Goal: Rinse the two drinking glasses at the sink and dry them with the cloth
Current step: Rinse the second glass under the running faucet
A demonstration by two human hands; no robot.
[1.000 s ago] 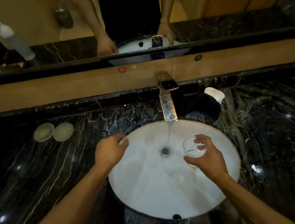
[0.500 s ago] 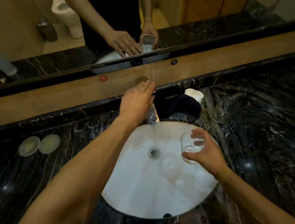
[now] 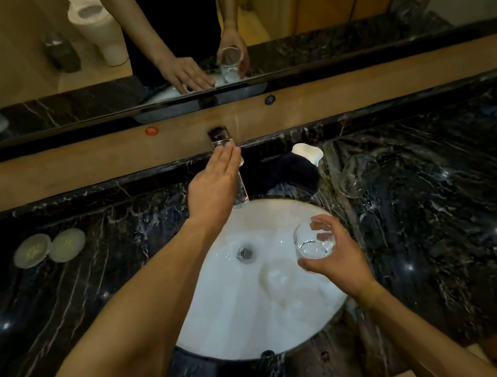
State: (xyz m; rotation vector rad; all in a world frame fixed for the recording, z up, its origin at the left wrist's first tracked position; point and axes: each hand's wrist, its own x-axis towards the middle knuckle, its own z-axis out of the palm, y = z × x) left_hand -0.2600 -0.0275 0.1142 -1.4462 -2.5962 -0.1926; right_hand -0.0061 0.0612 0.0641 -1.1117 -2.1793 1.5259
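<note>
While the left hand [image 3: 214, 190] lies flat, fingers straight, on the tap [image 3: 224, 147] lever, the right hand [image 3: 335, 256] grips a glass [image 3: 312, 240] over the right side of the white sink [image 3: 258, 314], a little water in its bottom. A second glass [image 3: 356, 178] lies on the dark counter [image 3: 435, 210] to the right. A dark cloth [image 3: 287, 176] sits just beside the tap.

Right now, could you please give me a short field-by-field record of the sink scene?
left hand: flat on the faucet handle
right hand: gripping a glass over the basin
water: no stream visible
second glass: on the counter, right of the basin
dark cloth: behind the basin, beside the faucet
</note>
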